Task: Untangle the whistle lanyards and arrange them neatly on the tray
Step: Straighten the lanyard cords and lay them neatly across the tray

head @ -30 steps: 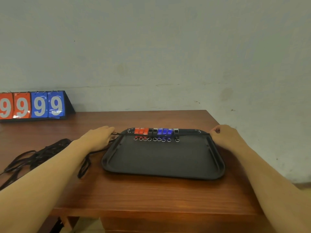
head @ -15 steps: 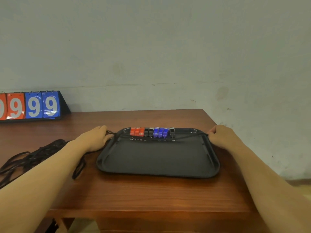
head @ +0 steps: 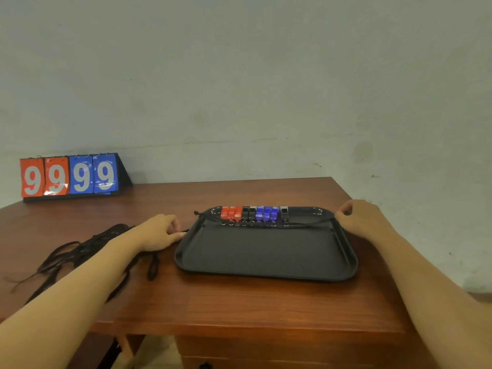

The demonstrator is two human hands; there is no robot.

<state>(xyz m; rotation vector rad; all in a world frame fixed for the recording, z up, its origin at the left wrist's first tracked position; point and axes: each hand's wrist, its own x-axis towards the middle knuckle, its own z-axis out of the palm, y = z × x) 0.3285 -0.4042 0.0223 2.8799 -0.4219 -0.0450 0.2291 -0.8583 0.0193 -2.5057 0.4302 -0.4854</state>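
1. A black cord (head: 300, 224) stretches across the far part of the tray (head: 266, 272), running in a shallow sag from the left rim to the right rim, just in front of the whistles.
2. The whistles (head: 253, 213) stand in a tight row along the tray's far edge: three red ones on the left, then two black, then three blue, then one more black with a pale top set slightly apart on the right. Small metal rings lie just in front of them.
3. The left hand (head: 159, 231) rests on the counter (head: 239, 302) just beside the tray's left rim, its fingers curled and its fingertips pinching the cord's end there.
4. The right hand (head: 359, 218) sits at the tray's far right corner, fingers curled in and holding the other end of the cord at the rim.
5. A heap of tangled black lanyards (head: 80, 251) lies on the counter to the left of the tray, partly under the left forearm, with loose loops trailing toward the near edge.
6. A flip scoreboard (head: 70, 177) stands at the counter's far left against the wall, showing two red and two blue cards, each with a 9.
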